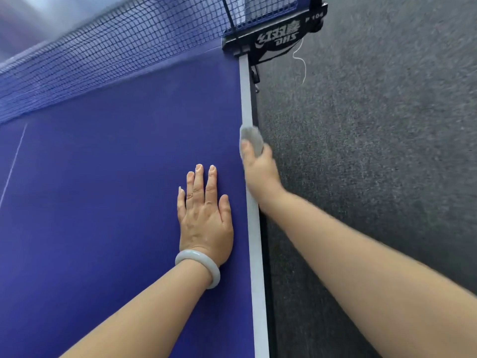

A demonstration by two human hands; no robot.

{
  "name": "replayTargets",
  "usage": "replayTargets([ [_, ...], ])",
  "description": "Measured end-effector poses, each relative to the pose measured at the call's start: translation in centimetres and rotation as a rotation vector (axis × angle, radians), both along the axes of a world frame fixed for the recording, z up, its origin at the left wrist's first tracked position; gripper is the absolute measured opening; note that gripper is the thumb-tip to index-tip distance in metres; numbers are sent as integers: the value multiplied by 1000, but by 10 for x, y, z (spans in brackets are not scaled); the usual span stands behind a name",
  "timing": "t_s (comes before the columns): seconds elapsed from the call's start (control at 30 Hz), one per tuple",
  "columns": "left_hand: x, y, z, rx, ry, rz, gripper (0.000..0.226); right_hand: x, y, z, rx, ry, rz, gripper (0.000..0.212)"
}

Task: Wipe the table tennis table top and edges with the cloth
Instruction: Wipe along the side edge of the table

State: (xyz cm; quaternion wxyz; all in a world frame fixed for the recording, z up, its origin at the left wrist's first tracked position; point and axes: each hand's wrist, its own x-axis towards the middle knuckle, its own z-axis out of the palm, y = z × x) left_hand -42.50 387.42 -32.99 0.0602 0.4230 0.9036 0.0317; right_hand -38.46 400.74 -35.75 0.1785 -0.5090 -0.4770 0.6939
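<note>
The blue table tennis table top (116,202) fills the left of the view, with its white side line and edge (254,241) running up the middle. My right hand (259,171) grips a small grey cloth (251,136) wrapped over that edge, thumb on the top, fingers hidden down the side. My left hand (205,215) lies flat on the table top beside the edge, fingers straight, a pale bangle on its wrist.
The blue net (116,55) crosses the top of the view, held by a black clamp post (273,34) at the table's edge, just beyond the cloth. A thin white cord (300,60) hangs from the post. Grey carpet floor (374,151) lies to the right.
</note>
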Motion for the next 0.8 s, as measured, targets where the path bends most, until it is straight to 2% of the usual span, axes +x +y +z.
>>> replayTargets([
  [0.17, -1, 0, -2, 20, -19, 12, 63, -22, 44, 2, -33, 41, 24, 71],
  [0.27, -1, 0, -3, 34, -10, 11, 56, 1, 12, 0, -40, 55, 42, 72],
  [0.5, -1, 1, -3, 64, 18, 19, 52, 106, -152, -7, -32, 72, 83, 69],
  [0.67, 8, -3, 0, 33, -12, 37, 52, 105, -148, -9, -7, 41, 135, 70],
  [0.8, 36, -52, 7, 31, -97, -38, 54, 107, -146, -5, -10, 50, 156, 71],
])
